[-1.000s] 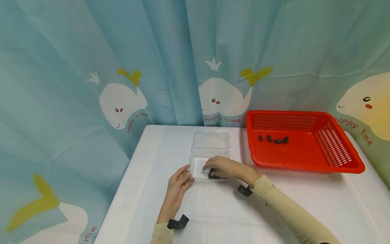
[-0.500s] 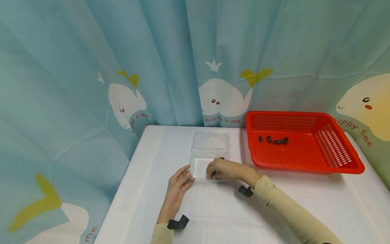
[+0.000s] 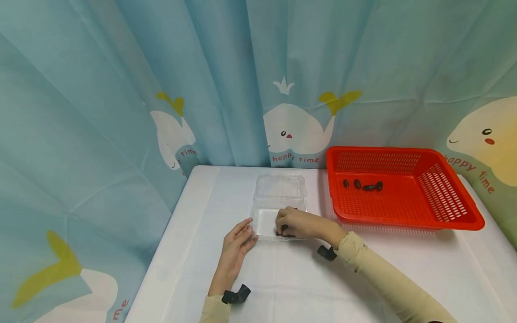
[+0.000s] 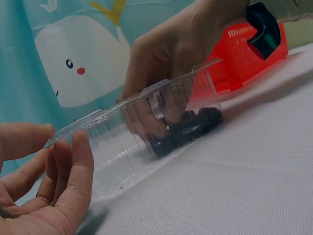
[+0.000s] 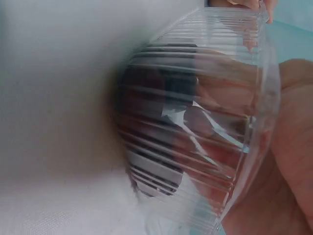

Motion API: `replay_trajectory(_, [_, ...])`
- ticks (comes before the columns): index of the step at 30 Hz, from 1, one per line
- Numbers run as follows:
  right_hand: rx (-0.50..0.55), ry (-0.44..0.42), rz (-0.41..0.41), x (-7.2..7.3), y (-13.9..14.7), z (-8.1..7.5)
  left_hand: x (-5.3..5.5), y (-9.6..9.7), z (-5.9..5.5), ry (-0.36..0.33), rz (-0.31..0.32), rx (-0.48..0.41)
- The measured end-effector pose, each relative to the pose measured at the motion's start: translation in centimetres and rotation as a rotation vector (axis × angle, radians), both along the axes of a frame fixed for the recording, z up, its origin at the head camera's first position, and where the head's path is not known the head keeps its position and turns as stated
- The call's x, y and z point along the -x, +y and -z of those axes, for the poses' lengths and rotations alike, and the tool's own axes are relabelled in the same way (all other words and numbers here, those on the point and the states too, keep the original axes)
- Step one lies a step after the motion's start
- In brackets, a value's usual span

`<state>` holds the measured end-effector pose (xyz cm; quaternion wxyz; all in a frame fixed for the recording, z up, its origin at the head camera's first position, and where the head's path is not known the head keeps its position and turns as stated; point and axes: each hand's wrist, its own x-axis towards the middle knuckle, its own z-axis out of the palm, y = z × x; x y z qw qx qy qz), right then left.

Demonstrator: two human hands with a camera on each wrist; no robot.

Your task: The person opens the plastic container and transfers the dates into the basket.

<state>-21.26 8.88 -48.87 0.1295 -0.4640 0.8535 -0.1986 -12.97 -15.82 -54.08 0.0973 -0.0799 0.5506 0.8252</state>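
A clear plastic clamshell box (image 3: 266, 220) lies on the table with its lid (image 3: 280, 186) laid back. My left hand (image 3: 236, 244) pinches the box's left rim between thumb and fingers, seen close in the left wrist view. Reaching down inside the right part of the box, my right hand (image 3: 300, 223) has its fingers curled at a dark date (image 3: 285, 228) and holds it low. Several dark dates (image 4: 188, 128) lie along the box floor under those fingers. Through the ribbed wall in the right wrist view, dates (image 5: 146, 98) appear blurred, with fingertips close against them.
A red plastic basket (image 3: 404, 222) stands right of the box, with several loose dates (image 3: 369, 187) on its floor at the left. A blue whale-print curtain (image 3: 226, 89) hangs behind the white-covered table (image 3: 194, 251).
My right hand's fingers, more spread over the box a second ago, have drawn together and curled at the dates, shifting slightly right. My left hand has stayed at the box rim.
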Motion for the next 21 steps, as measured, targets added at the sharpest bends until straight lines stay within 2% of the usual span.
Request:
replay_trajectory(4, [0.001,-0.023,0.007,0.05,0.11,-0.01,-0.01,-0.03,-0.01,0.009,0.008,0.002])
replay_trajectory(11, [-0.031,-0.093,0.011,-0.01,0.20,-0.40,0.01,-0.02,0.04,-0.014,-0.007,-0.004])
replay_trajectory(21, [-0.055,-0.031,0.009,-0.50,0.25,-0.60,-0.08,-0.05,0.08,-0.010,-0.004,0.004])
